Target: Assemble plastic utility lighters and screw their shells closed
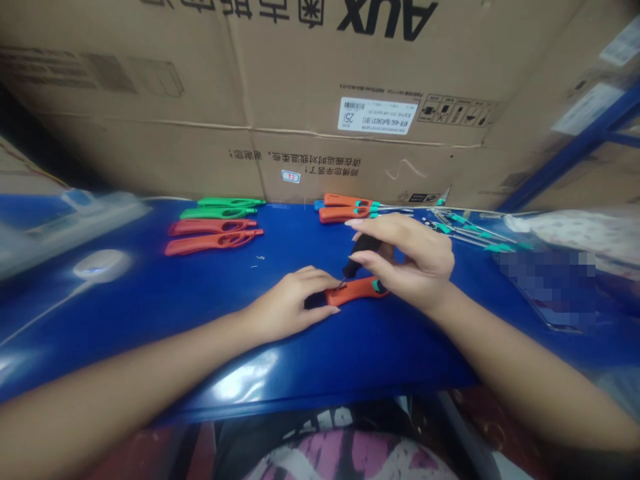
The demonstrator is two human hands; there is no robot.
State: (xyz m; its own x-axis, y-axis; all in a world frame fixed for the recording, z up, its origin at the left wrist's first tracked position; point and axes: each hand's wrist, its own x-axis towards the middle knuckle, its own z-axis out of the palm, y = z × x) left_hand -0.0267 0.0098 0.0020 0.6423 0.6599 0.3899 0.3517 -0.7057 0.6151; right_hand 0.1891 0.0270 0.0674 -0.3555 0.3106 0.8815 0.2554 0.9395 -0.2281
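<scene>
So both hands are working in the middle of the blue table [200, 293], right in front of the person. The left hand [293, 303] is mostly closed, with the fingers curled down over the left end of an orange handle [357, 289] and the thumb tucked along its near side, pinning it flat on the table. The right hand [415, 257] is closed around a black tool [359, 256], which it holds tilted. The index finger sticks out straight over the top and the other fingers wrap the grip. The tool's thin tip touches the orange handle just beside the left fingertips. The heel of the right hand sits by the handle's other end, where there's a small teal bit.

Further back on the left are two green handles [227, 207] and two red handles [214, 235], lined up side by side and well apart from the hands. Behind the right hand, near the big cardboard box [320, 100], are two more orange pieces [347, 207]. To their right is a loose bunch of metal blades [467, 227] with teal ends. A couple of tiny metal bits [257, 261] are lying on the table between the red handles and the left hand, too small to make out. A round white thing [101, 263] with a cord sits at far left, blurry.
</scene>
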